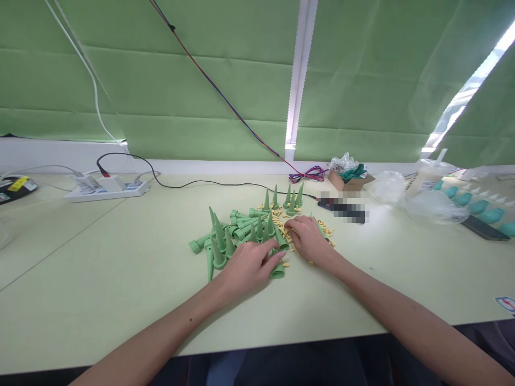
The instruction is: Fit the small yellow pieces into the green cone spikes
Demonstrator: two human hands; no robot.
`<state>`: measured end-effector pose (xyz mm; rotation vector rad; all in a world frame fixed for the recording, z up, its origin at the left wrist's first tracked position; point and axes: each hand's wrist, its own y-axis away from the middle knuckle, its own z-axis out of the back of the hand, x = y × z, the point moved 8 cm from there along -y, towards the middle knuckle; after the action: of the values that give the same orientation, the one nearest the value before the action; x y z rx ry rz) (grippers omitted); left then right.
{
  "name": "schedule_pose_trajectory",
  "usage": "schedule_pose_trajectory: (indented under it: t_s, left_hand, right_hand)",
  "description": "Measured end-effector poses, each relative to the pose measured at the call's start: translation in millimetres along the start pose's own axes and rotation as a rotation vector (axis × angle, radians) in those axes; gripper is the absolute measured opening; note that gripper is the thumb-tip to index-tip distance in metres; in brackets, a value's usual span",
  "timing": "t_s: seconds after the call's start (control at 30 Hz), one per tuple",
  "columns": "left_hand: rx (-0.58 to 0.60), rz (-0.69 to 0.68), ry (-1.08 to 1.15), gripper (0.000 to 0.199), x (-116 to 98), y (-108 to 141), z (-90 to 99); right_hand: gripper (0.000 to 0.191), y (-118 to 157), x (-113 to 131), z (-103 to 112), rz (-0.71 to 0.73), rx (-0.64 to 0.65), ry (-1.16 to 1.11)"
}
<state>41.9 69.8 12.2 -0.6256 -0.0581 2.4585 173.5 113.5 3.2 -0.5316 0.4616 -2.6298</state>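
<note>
Green plastic cones (219,236) lie and stand in a heap at the middle of the table, several of them upright. Small yellow pieces (326,230) are scattered along the heap's right side. My left hand (251,262) rests over the near edge of the cones, fingers bent and thumb apart; whatever lies beneath its fingers is hidden. My right hand (308,236) reaches into the yellow pieces with its fingers bent down and together, and what its fingertips hold, if anything, is too small to make out.
A white power strip (107,190) with a black cable sits at the back left. Behind the heap are a blurred dark object (348,210) and a cardboard box (351,183). To the right are a drink cup (424,179), plastic bags, teal objects (491,214) and a dark phone (485,228).
</note>
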Motion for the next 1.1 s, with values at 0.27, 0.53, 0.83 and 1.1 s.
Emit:
schedule_pose_trajectory:
  t_s: [0.27, 0.53, 0.83, 1.1]
  left_hand:
    - [-0.005, -0.009, -0.003, 0.038, -2, 0, 1.5]
    - [-0.019, -0.009, -0.007, 0.038, 0, -1, 1.2]
    - [-0.041, -0.005, -0.004, 0.035, -1, 0, 4.4]
    - [-0.100, 0.058, 0.081, 0.030, 7, 0, 10.2]
  right_hand:
    - [0.024, 0, 1, 2, -0.003, -0.012, 0.008]
    - [0.027, 0, -1, 5, 0.007, -0.102, -0.059]
    - [0.021, 7, 18, 32, 0.088, -0.337, -0.294]
    - [0.021, 15, 39, 34, 0.202, -0.329, -0.417]
